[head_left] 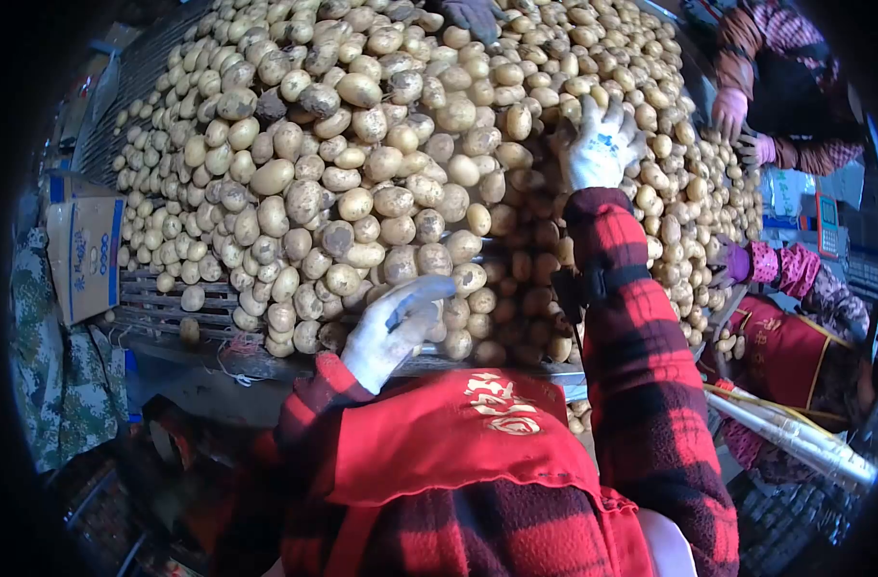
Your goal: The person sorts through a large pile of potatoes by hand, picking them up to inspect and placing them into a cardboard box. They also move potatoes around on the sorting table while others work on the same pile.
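Observation:
A wide heap of potatoes (pixel 304 202), some with dark soil on them, covers the slatted table in front of me. My left hand (pixel 393 329), in a white and grey glove, is at the near edge of the heap. Its fingers stretch to the right beside several potatoes, and no potato shows in its grasp. Farther out, my right hand (pixel 601 146) reaches over the heap in a white glove with a blue mark on its back. Its fingers are spread and rest on the potatoes; the palm side is hidden.
Across the heap is another person's gloved hand (pixel 475 15). On the right, co-workers' pink-gloved hands (pixel 730 111) and a purple-gloved hand (pixel 729 262) touch the potatoes. A cardboard box (pixel 83 248) stands at the left edge by bare slats (pixel 155 313). White poles (pixel 795 438) lie at right.

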The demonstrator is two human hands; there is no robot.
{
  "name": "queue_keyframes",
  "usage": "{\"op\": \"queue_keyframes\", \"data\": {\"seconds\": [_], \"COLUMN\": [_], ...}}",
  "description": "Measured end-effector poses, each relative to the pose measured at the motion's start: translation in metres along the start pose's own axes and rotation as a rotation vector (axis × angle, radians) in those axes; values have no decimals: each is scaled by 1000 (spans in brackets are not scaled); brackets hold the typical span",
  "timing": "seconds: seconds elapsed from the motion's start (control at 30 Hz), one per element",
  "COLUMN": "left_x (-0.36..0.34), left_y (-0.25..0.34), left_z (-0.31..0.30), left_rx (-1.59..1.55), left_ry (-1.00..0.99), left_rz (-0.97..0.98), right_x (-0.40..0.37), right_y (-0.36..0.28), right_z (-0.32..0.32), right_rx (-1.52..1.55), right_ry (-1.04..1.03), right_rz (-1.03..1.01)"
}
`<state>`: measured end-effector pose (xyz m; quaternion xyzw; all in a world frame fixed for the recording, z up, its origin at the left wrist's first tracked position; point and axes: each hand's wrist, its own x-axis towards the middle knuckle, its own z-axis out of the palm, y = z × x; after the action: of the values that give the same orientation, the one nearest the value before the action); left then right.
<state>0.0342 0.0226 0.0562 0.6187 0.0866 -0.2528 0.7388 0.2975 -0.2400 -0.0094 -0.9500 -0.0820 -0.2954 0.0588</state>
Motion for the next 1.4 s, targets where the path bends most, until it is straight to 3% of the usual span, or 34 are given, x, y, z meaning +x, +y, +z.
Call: {"op": "queue_keyframes", "data": {"seconds": [0.03,0.07,0.1,0.17,0.23,0.33,0.37,0.4,0.43,0.47,0.5,0.57,0.63,0.67,0.7,0.73,0.77,0.8,0.9,0.93,0.97,1.03,1.07,1.1,1.17,1.2,1.23,1.27,1.33,1.4], "left_x": [-3,-2,3,13,16,20,26,35,51,67,85,112,132,136,145,162,179,182,184,181,170,154,151,136,102,90,87,84,74,63], "left_y": [-2,-5,-8,-12,-13,5,11,17,21,25,23,45,73,81,87,78,50,29,8,10,39,60,60,58,69,64,53,43,35,35], "left_z": [-1,-1,-1,1,6,5,1,-2,-2,-3,-7,-2,13,23,32,40,47,13,-17,-17,-1,-6,-8,1,25,35,41,47,63,80], "left_rx": [-35,-20,-1,136,350,438,823,1009,1185,1360,1559,1722,1877,1948,2025,2177,2310,2126,1963,1909,1746,1273,984,487,-19,-27,32,84,95,63], "left_ry": [69,41,11,-27,-2,-7,81,115,154,218,172,-70,-343,-492,-627,-531,-437,-352,-213,-161,-228,-307,-349,-310,-315,-449,-497,-535,-558,-535], "left_rz": [-58,-26,11,97,194,218,384,510,629,750,751,686,626,584,549,403,241,780,638,588,297,288,232,32,-27,159,288,421,506,457], "right_x": [7,19,18,16,28,37,38,28,16,-14,-34,-68,-98,-111,-118,-126,-141,-150,-196,-216,-230,-258,-263,-263,-242,-228,-219,-210,-194,-205], "right_y": [-9,-44,-69,-117,-124,-91,-79,-68,-58,-25,-17,0,4,7,5,3,12,11,19,22,25,20,17,16,5,3,-3,-6,-13,-12], "right_z": [2,-22,-6,18,39,25,3,-20,-44,-12,-35,-60,-86,-96,-105,-114,-117,-128,-152,-156,-159,-168,-172,-173,-179,-182,-179,-180,-186,-183], "right_rx": [124,474,467,275,207,690,897,1300,1735,2152,2343,2637,2718,2763,2511,2240,2686,2603,2633,2504,2787,2708,2760,2784,2840,2810,2922,2914,2935,2581], "right_ry": [47,-180,-336,-599,-600,-755,-936,-890,-907,-885,-836,-730,-492,-472,-450,-433,-334,-241,-264,-283,-384,-336,-382,-457,-531,-612,-597,-615,-592,-501], "right_rz": [-74,-150,-217,-132,-104,-34,250,416,748,702,871,955,1169,1207,1075,977,1264,1452,1462,1497,1369,1330,1170,1097,941,923,835,871,892,770]}}
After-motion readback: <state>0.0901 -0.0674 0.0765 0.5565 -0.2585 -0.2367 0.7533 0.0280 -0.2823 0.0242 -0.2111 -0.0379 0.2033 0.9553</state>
